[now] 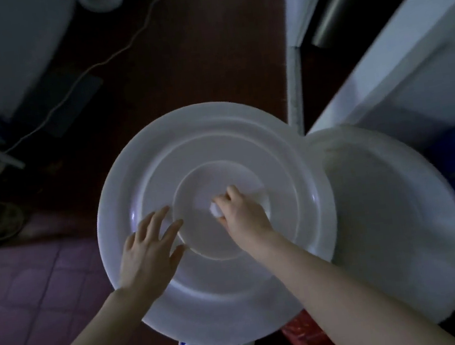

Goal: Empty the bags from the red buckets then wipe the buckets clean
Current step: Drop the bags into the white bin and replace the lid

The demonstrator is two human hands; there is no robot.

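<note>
- left hand (151, 247) — fingers straight, spread, over white lid (223, 310), left of centre
- right hand (244, 213) — curled, pinching small white lump (215, 210) at lid centre
- forearms bare, crossing lid's near edge

White ringed lid (225, 301): right hand (244, 216) grips its knob (214, 210), left hand (147, 253) spread over it. Second lid (393, 223) just right. Red bucket (303, 332) below.
</note>
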